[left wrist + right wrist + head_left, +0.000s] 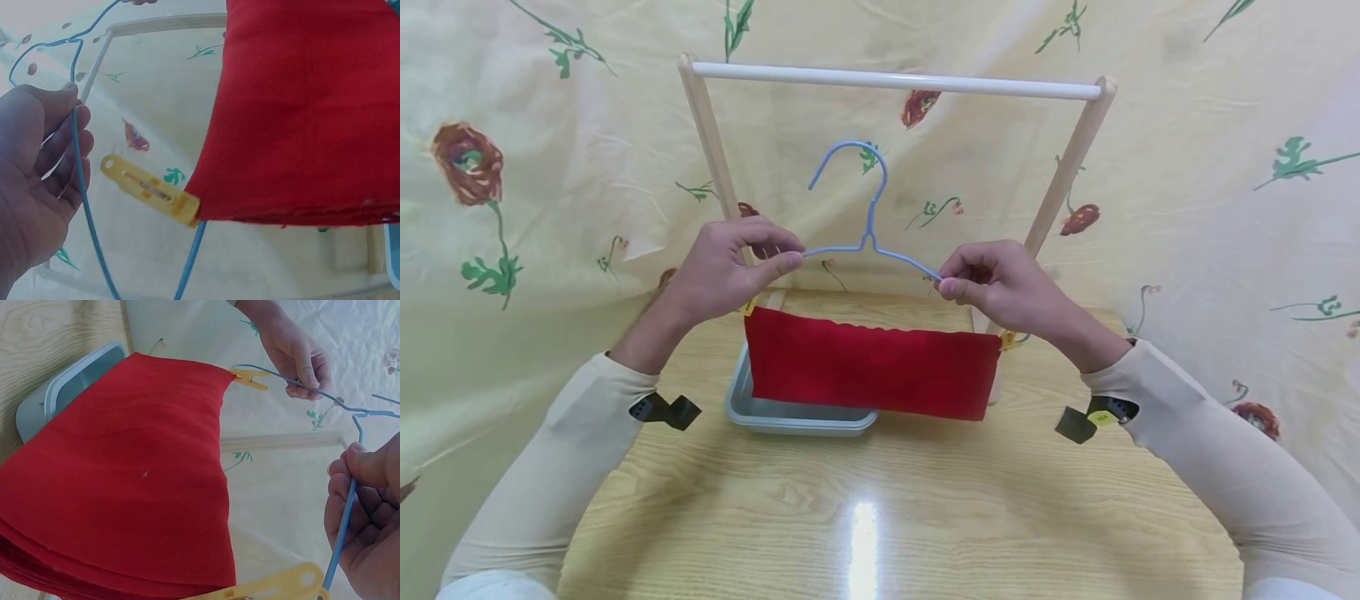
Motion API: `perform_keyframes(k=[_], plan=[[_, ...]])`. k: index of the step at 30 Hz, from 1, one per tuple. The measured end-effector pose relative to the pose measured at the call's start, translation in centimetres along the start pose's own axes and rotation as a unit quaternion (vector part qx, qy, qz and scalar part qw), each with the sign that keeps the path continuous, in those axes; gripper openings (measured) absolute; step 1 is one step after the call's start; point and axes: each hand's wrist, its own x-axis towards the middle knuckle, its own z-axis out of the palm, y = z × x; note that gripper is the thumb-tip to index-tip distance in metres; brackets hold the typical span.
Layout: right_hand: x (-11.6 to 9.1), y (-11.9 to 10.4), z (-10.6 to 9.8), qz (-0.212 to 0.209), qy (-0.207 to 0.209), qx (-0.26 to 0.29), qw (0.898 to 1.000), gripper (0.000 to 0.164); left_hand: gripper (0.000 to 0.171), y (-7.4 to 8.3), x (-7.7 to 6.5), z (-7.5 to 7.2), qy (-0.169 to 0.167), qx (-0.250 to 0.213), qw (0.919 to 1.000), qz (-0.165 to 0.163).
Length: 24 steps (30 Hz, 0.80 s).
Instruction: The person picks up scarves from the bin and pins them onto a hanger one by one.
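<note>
A blue wire hanger (871, 217) is held up in the air, hook on top. My left hand (733, 262) pinches its left shoulder, and my right hand (1000, 283) pinches the right one. From the hanger's lower part hangs a folded red cloth (872, 367). One yellow clothespin (150, 190) clips the cloth's left corner to the wire, seen in the left wrist view. Another yellow clothespin (275, 587) grips the right corner, close below my right hand in the right wrist view. The cloth hides most of the hanger's bottom bar.
Behind the hanger stands a rack with a white rod (895, 81) between wooden posts (1071, 171). A grey-blue tray (805, 427) sits on the wooden table (760, 517), partly covered by the cloth. Flower-patterned fabric (580, 150) hangs behind.
</note>
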Motion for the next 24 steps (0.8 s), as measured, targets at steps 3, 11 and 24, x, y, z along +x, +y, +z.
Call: perform_keyframes(k=[3,11,24], plan=[[-0.2,0.0,-0.2,0.006,0.0,0.003,1.0,0.004,0.015,0.0,0.0,-0.3,0.006,0.009,0.9999,-0.003],[-0.7,0.0,-1.1,0.002,0.005,-0.006,1.0,0.004,0.021,-0.3,-0.3,-2.1,0.071,-0.003,0.9964,-0.047],[-1.9,-0.7,-3.3,0.028,0.042,-0.057,0.997,0.003,0.051,-3.4,-1.6,-4.1,0.172,-0.019,0.9515,-0.255]])
